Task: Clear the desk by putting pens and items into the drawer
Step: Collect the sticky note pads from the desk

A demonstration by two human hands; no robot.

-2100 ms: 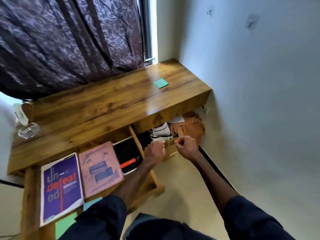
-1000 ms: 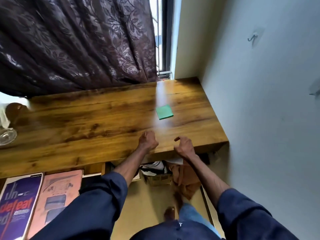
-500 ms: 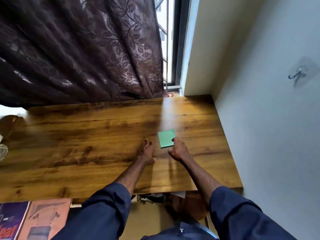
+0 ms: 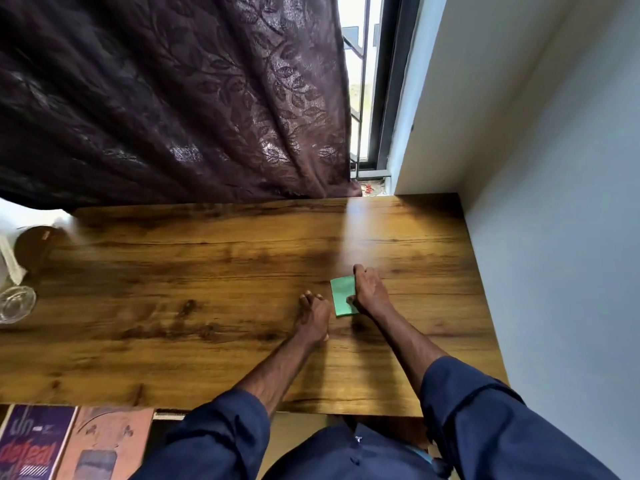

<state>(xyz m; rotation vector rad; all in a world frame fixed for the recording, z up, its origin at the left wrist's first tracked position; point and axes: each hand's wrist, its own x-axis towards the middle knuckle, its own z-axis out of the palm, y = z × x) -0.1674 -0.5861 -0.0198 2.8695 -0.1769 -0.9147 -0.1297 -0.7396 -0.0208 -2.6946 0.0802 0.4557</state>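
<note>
Landmark: the green pad [image 4: 343,295], a small square of sticky notes lying flat on the wooden desk [image 4: 194,271], towards its right end and well short of the wall side.
Right hand [image 4: 369,292]: laid over the pad's right edge, fingertips past its far corner and thumb [image 4: 350,300] pressing its near right part. This looks like a pinch being set up, but the pad lies flat and is not lifted, so the hand is closing on it without holding it yet.
Why that grip: a thin, flat pad offers no side to grab, so, as I judge it, one edge has to be pried up or slid before the fingers can get under.
Left hand [image 4: 313,318]: just left of the pad and apart from it, resting on the wood with fingers loosely curled and nothing in them; it may be there to steady the body or block the pad from sliding.
Drawer [image 4: 79,441]: below the desk's near edge, well to the left of the pad, pulled out, with a purple book [image 4: 33,445] and a pink book [image 4: 104,441] in it; only its top strip shows, so its free room is hard to judge.
Other things: a glass [image 4: 15,303] and a brown round object [image 4: 38,245] sit at the far left end of the desk, well apart from the pad.
Stage: the pad appears to be the last loose small item on the right half of the desk.
Next need: lift the pad cleanly, then carry it left and down to the drawer.
</note>
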